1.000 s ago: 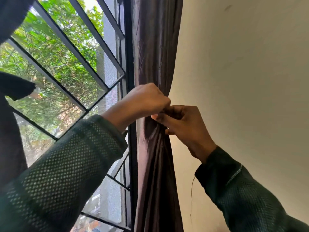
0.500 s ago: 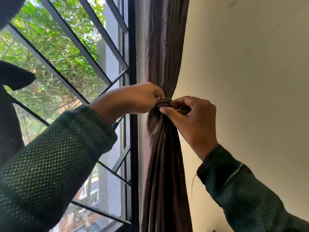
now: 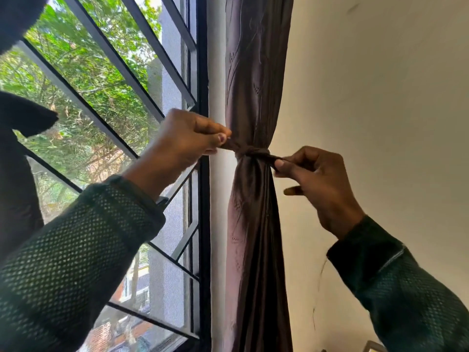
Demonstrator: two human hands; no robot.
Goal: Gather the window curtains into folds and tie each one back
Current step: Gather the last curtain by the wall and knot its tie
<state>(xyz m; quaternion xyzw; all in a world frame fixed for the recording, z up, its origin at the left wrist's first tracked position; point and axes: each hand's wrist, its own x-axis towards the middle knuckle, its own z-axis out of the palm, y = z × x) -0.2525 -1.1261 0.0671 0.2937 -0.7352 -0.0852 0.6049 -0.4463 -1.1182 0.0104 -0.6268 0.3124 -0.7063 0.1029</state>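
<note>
Brown fabric forms the tie (image 3: 251, 151), a narrow band knotted once around the gathered curtain (image 3: 253, 224); all positions below are given relative to this knot. Left hand (image 3: 182, 143): just to the window side of the knot, fingers curled, thumb and forefinger pinching one end of the tie and holding it taut. Right hand (image 3: 314, 179): just to the wall side of the knot and slightly lower, thumb and forefinger pinching the other end, the remaining fingers loosely curled beneath. The two ends run outward from the knot in opposite directions. Both forearms wear dark green mesh sleeves (image 3: 76, 250) that reach down toward the viewer's edge. Curtain: cinched to a narrow waist at the knot, flaring into vertical folds above it and hanging in tighter folds below it; a faint embossed pattern shows on the cloth. White frame post (image 3: 217, 72): directly beside the knot on the window side, touching or nearly touching the curtain. Window (image 3: 162, 80): beyond the post, crossed by dark metal bars (image 3: 106, 47) with mesh screening; green trees (image 3: 76, 80) and parts of buildings show through it. Cream wall (image 3: 380, 97): on the opposite side of the knot, bare, with a thin loose thread (image 3: 320, 273) hanging below the right wrist. Dark cloth (image 3: 15, 148): far from the knot, at the window's outer edge; its form is unclear.
</note>
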